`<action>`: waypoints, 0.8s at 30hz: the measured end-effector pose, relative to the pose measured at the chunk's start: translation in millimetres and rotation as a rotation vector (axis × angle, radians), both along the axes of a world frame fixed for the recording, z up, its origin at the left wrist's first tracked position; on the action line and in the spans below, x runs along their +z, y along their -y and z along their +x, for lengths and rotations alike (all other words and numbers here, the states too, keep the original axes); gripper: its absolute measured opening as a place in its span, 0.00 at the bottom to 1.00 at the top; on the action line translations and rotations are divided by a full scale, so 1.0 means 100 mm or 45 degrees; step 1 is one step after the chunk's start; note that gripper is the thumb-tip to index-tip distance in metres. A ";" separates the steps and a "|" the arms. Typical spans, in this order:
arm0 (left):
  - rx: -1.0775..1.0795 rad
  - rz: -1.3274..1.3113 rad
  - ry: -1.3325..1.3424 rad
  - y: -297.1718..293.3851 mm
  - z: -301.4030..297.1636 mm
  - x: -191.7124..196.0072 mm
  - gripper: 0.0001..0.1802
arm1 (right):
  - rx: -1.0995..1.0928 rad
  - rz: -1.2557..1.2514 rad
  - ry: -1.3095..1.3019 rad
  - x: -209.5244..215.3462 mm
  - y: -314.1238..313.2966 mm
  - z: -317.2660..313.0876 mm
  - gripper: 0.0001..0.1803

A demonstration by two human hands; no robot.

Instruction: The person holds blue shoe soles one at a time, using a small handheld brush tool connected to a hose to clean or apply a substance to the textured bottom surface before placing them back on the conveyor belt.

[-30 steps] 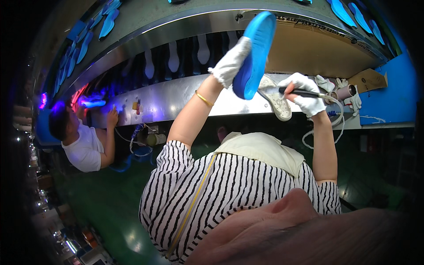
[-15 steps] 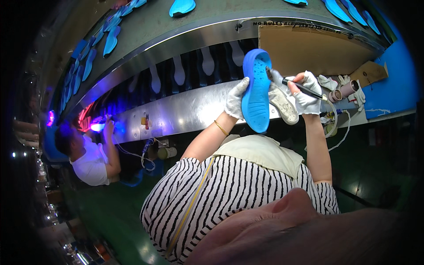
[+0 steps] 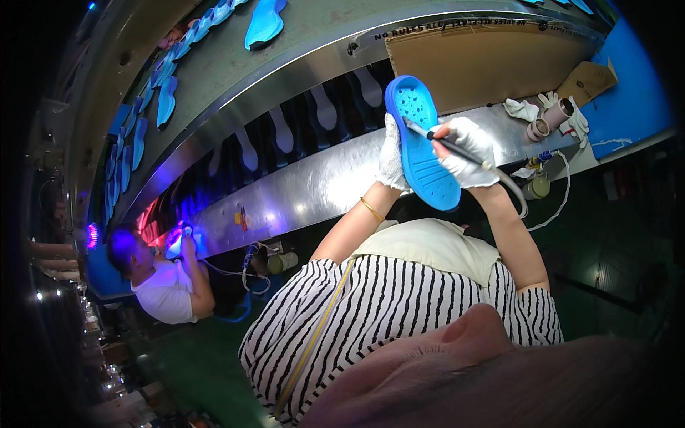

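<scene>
My left hand (image 3: 391, 158), in a white glove, grips the left edge of a blue shoe sole (image 3: 426, 175). The sole is tilted upright with its hollow inner face toward me, pitted with holes at the far end and ridged lower down. A brush (image 3: 421, 131) with a dark handle is pinched in my gloved right hand (image 3: 469, 151), thumb and fingertips bare. Its tip meets the sole's inner face by the left rim, or hovers just over it. From the handle's rear a pale hose (image 3: 515, 191) curves down.
A metal ledge (image 3: 325, 175) runs below a conveyor (image 3: 314, 28) bearing blue soles. Pale soles hang or lie in the dark gap between. Cardboard (image 3: 485, 68) stands behind my hands. Gloves and spools (image 3: 558, 113) lie at right. A co-worker (image 3: 168, 285) sits left under violet light.
The brush has swung from the sole's right rim to its left inner side, my right hand moving left across it. The sole has turned. A pale sole behind it is no longer visible.
</scene>
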State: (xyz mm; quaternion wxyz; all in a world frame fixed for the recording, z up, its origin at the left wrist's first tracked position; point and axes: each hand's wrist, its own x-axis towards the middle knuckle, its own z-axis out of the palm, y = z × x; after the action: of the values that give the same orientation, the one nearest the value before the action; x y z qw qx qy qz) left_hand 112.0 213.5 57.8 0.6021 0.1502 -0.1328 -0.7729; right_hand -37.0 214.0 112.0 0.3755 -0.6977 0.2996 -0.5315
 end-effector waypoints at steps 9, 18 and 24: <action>0.009 -0.114 -0.035 0.11 0.12 0.08 0.46 | 0.089 -0.205 -0.247 0.10 -0.09 -0.06 0.07; 0.037 -0.128 -0.244 0.00 0.18 0.42 0.50 | 0.133 0.169 -0.060 0.22 0.04 -0.11 0.03; 0.026 -0.213 0.031 -0.10 0.18 0.41 0.50 | 0.263 0.266 0.097 0.13 0.03 -0.01 0.05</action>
State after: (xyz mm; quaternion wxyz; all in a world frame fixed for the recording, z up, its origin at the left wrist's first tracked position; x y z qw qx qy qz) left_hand 130.0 223.3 98.7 0.6186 0.1100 -0.2027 -0.7511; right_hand -38.3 211.3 124.8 0.5099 -0.6611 0.2654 -0.4821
